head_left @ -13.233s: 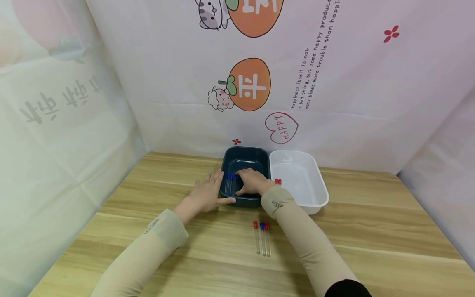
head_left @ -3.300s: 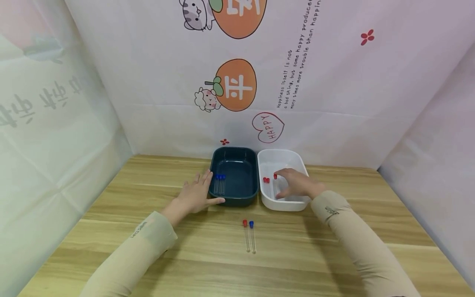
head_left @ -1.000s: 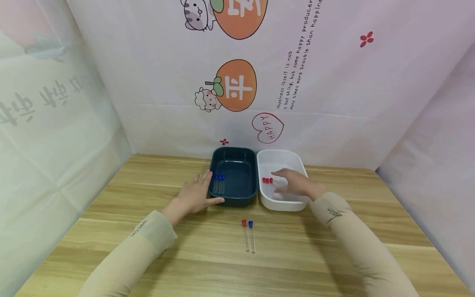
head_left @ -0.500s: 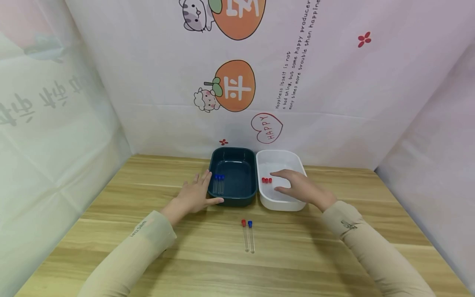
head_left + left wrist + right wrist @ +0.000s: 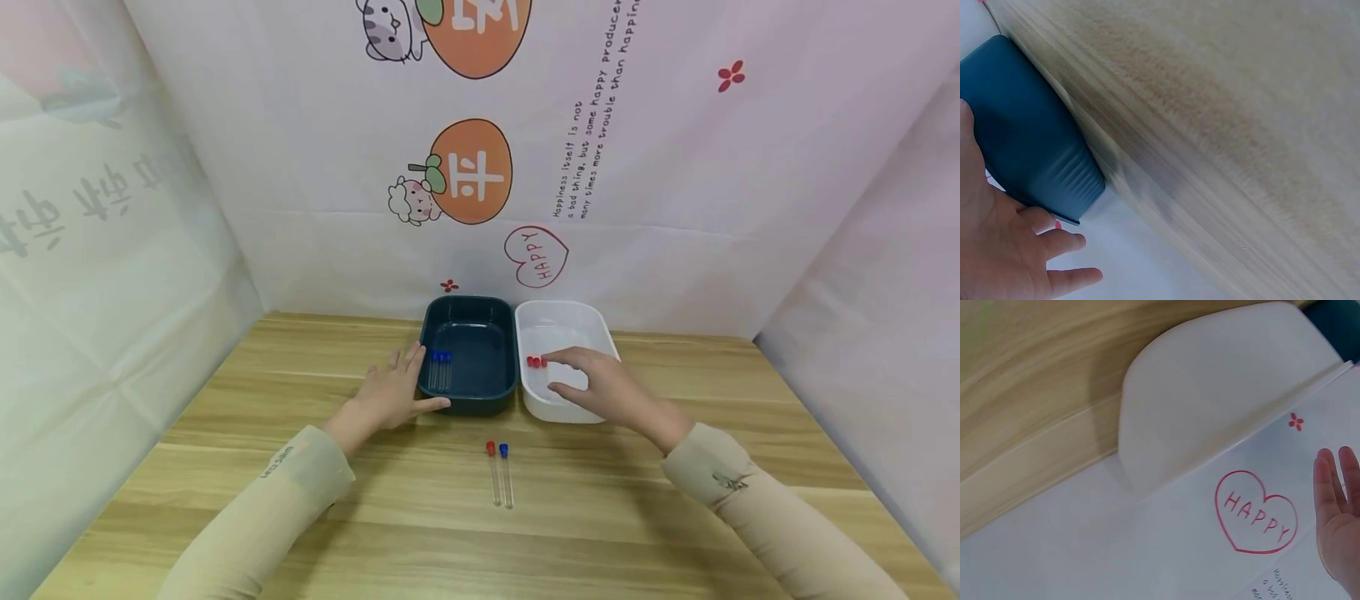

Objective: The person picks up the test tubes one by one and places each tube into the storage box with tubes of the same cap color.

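My left hand lies with straight fingers against the near left side of the dark blue bin; the left wrist view shows its spread fingers by the rim. Three clear tubes with blue caps lie side by side in that bin. Over the white bin is my right hand, holding nothing, its thumb and fingers apart. Its fingertips are close to three red caps of tubes lying there. On the table in front lie one red-capped tube and one blue-capped tube.
Both bins stand side by side at the back of the wooden table, near a printed white cloth. More pale cloth hangs at the left and right sides.
Earlier, my right hand set a blue-capped tube in the dark bin, then a red-capped one in the white bin. It has let go and shifted slightly nearer me. The left hand stays put.
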Motion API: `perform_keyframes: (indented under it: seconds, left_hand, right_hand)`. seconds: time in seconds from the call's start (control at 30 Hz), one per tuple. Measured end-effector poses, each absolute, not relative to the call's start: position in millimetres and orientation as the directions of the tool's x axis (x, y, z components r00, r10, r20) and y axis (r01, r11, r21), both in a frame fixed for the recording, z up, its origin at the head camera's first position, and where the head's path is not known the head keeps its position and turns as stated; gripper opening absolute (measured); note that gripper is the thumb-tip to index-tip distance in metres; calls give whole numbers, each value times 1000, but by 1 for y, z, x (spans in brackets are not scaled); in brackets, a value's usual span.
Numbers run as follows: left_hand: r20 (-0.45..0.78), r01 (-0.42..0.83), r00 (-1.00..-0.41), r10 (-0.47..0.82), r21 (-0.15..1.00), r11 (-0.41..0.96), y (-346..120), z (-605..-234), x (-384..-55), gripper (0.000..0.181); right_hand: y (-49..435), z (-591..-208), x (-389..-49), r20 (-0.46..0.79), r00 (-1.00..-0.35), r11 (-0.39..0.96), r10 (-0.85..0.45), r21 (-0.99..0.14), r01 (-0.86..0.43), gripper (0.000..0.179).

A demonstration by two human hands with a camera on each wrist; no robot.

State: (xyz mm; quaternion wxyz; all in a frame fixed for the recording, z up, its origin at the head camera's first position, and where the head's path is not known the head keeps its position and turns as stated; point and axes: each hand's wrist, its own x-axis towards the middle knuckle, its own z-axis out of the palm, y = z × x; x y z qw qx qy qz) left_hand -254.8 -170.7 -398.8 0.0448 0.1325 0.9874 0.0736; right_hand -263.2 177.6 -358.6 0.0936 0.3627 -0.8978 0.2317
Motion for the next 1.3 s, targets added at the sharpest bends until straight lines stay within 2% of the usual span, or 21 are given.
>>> perform_keyframes:
  seconds: [0.3, 0.57, 0.77, 0.97, 1.1, 1.3]
  left_hand:
    - [-69, 252, -962, 265, 155, 955, -172, -399, -255, 107]
    - [-67, 247, -963, 261, 168, 954, -172, -399, -255, 108]
    - [-72, 248, -963, 262, 160, 956, -172, -397, -255, 108]
    - [-73, 251, -962, 264, 149, 956, -171, -397, -256, 108]
    - [-71, 250, -963, 261, 143, 958, -171, -399, -257, 109]
    - [-73, 246, -963, 259, 150, 958, -171, -401, -257, 109]
  right_hand:
    - [168, -362, -235, 413, -674, 520, -612, -433, -737, 43]
    - [158, -370, -217, 392, -574, 397, -718, -447, -802, 42]
    - [151, -376, -210, 272, -603, 458, -750, -445, -770, 46]
    - [144, -390, -209, 119, -603, 529, -789, -369, -764, 59]
    - [139, -397, -206, 63, -626, 572, -778, -340, -746, 65]
    - [131, -401, -204, 54, -631, 589, -774, -304, -749, 66]
